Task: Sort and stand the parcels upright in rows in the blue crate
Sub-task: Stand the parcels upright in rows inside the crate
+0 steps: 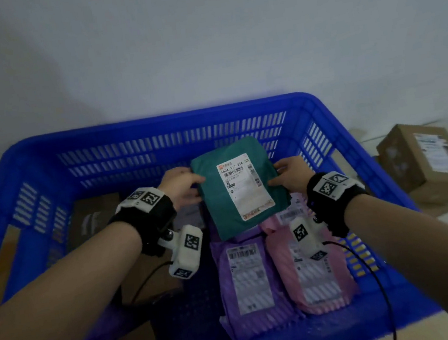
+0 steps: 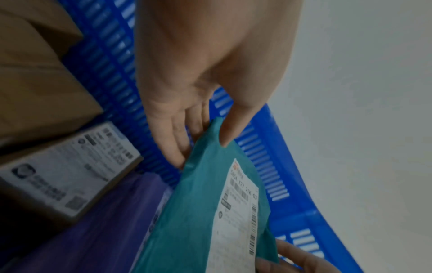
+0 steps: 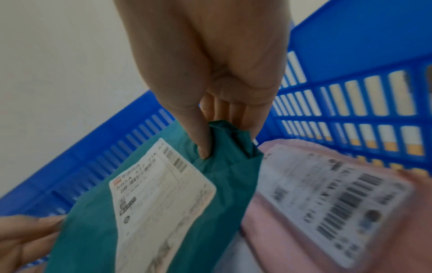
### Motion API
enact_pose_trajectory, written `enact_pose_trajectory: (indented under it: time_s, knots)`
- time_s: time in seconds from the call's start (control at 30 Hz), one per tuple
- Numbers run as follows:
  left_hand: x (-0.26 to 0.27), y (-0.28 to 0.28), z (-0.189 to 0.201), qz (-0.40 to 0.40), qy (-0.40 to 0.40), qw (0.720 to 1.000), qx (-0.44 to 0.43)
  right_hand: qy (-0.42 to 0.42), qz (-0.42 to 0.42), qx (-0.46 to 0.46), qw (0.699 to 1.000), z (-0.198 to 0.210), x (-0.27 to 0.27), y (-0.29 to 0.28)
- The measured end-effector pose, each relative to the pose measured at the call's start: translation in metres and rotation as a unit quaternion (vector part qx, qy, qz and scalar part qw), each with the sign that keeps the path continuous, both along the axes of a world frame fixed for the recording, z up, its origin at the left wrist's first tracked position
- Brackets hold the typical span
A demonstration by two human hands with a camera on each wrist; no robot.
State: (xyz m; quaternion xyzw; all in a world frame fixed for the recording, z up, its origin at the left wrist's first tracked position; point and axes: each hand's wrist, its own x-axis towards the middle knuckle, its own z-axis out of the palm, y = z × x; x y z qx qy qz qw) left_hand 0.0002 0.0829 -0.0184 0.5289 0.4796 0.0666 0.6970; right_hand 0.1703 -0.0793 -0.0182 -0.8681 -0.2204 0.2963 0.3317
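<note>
A teal parcel (image 1: 220, 198) with a white label is held tilted inside the blue crate (image 1: 155, 124), near its far wall. My left hand (image 1: 182, 187) pinches its left edge, thumb on the front and fingers behind, as the left wrist view shows on the teal parcel (image 2: 201, 203). My right hand (image 1: 292, 172) pinches the right edge; in the right wrist view the thumb presses into the crumpled corner of the teal parcel (image 3: 210, 184). Below it, a purple parcel (image 1: 248, 285) and a pink parcel (image 1: 314, 271) lean label-up in the crate.
Brown cardboard boxes (image 1: 93, 217) sit in the crate's left half; one labelled box (image 2: 67, 173) shows in the left wrist view. Outside the crate on the right stands another cardboard box (image 1: 427, 161). A pale wall rises behind the crate.
</note>
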Motion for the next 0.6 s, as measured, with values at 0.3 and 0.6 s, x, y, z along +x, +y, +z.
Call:
enact_pose_trajectory:
  time_s: [0.3,0.6]
  knots:
    - [0.063,-0.038,-0.048,-0.076,0.047,0.996,0.031,-0.075,-0.016,-0.088,0.993,-0.041,0.021,-0.032]
    - [0.085,-0.057,-0.061,-0.053,0.045,0.998,0.006,-0.129,0.044,-0.203,0.970,-0.062,0.031,-0.033]
